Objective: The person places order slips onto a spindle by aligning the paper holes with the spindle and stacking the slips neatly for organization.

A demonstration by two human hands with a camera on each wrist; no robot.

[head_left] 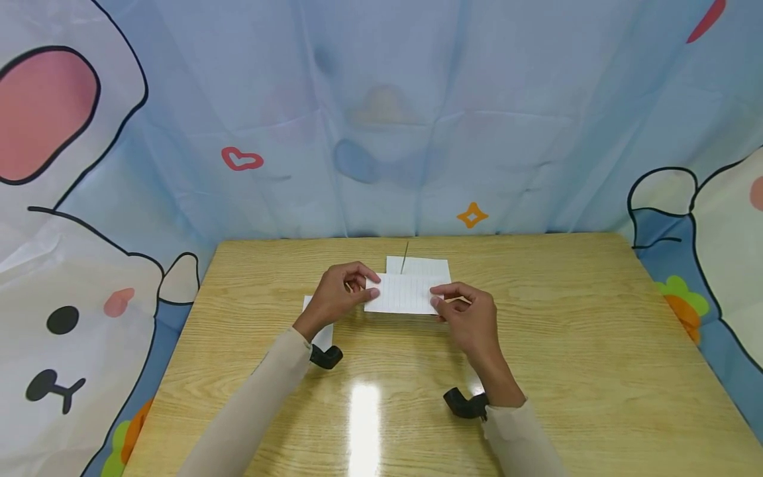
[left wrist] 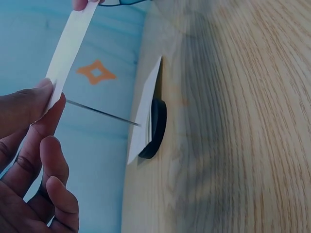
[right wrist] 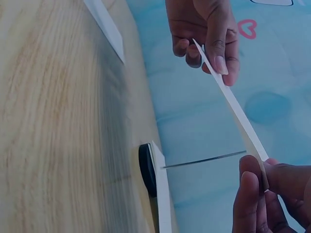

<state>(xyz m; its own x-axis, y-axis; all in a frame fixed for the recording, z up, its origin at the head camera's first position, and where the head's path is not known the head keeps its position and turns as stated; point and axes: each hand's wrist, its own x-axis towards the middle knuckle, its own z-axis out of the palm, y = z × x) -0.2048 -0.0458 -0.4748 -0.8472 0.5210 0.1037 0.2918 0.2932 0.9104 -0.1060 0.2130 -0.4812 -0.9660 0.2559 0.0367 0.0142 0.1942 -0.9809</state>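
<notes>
Both hands hold a lined slip of paper (head_left: 404,293) by its two short ends. My left hand (head_left: 344,291) pinches the left end between thumb and fingers, and my right hand (head_left: 471,315) pinches the right end. Behind it stands a bill spike with a thin upright metal rod (left wrist: 104,115) and a round black base (right wrist: 146,167). Another lined slip (head_left: 419,265) lies low on the rod, over the base. In both wrist views the rod's tip reaches the held slip's underside, where the slip hides it.
More white paper (head_left: 324,336) lies on the wooden table (head_left: 572,358), partly under my left wrist. A patterned blue cloth (head_left: 507,132) hangs along the table's back edge and sides. Black wrist mounts (head_left: 465,403) sit below each hand.
</notes>
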